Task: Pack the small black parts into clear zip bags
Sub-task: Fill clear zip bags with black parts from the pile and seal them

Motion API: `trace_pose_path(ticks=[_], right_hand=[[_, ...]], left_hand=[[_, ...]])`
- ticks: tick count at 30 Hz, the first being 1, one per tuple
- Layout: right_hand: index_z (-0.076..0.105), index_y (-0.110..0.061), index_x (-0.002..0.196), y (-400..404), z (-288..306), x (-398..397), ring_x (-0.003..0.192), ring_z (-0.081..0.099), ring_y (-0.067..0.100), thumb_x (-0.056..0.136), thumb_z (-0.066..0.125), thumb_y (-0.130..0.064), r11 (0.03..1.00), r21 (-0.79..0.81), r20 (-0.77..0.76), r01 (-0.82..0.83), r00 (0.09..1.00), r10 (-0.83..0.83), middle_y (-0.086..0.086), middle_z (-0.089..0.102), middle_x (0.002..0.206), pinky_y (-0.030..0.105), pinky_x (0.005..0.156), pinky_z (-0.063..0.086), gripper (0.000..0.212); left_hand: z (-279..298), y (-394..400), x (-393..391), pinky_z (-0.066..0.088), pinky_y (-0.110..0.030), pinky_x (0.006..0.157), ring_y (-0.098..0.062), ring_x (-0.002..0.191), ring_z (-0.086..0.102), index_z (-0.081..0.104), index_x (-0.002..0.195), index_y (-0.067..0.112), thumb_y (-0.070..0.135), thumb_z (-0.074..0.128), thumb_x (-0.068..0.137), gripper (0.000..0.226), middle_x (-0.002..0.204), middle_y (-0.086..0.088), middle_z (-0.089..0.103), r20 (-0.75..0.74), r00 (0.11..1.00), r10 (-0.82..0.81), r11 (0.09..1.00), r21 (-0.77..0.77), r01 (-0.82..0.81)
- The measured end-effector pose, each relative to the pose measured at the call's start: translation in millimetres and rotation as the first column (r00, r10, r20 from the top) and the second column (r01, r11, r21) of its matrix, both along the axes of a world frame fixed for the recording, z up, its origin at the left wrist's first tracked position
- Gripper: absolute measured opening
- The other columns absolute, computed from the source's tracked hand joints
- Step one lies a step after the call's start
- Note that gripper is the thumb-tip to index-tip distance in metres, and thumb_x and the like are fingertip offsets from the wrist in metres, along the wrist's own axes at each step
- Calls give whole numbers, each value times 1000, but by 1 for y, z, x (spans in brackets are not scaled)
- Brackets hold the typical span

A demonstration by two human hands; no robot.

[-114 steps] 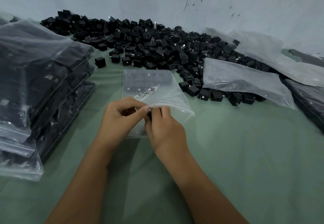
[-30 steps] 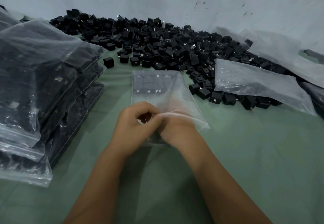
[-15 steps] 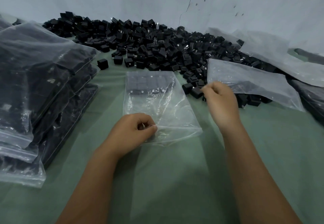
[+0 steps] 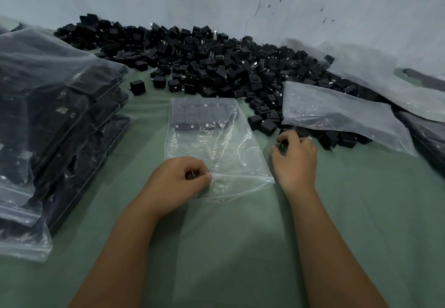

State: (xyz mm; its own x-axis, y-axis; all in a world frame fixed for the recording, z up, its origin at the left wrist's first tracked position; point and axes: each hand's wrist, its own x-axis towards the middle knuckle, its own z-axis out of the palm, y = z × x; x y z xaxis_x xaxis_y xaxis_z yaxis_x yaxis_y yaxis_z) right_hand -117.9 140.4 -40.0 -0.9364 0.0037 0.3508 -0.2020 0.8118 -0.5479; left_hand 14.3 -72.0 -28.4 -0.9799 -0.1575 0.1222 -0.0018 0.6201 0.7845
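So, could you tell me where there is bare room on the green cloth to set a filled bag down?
Bare green cloth lies right of the right hand, below the heap of small black parts. The stack of filled clear bags crowds the left.

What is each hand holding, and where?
Left hand pinches the bag at its open mouth edge. Right hand curls on a black part.

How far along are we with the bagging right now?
Done: a stack of filled zip bags sits at left. In hand: the left hand pinches the mouth of an open zip bag holding a couple of rows of black parts at its far end; the right hand grips a part at the pile's near edge. Left: the large loose pile of black parts, with empty bags waiting.
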Motion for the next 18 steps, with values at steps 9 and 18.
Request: trace_pose_path(ticks=[9, 18], right_hand=[[47, -30, 133, 1, 2, 6, 103, 46, 23, 89, 59, -29, 990, -128, 2, -53, 999, 54, 1, 49, 104, 33, 90, 38, 46], [54, -20, 93, 4, -6, 0, 98, 49, 20, 87, 63, -23, 989, -144, -30, -43, 999, 39, -5, 61, 95, 35, 80, 44, 12]], left_hand=[[2, 2, 3, 50, -38, 67, -12, 61, 57, 67, 66, 27, 36, 62, 74, 13, 63, 10, 62, -7, 1000, 12, 999, 39, -12], [-2, 3, 2, 49, -34, 66, -11, 59, 57, 68, 67, 25, 37, 61, 73, 16, 64, 2, 64, -11, 1000, 27, 994, 102, -26]])
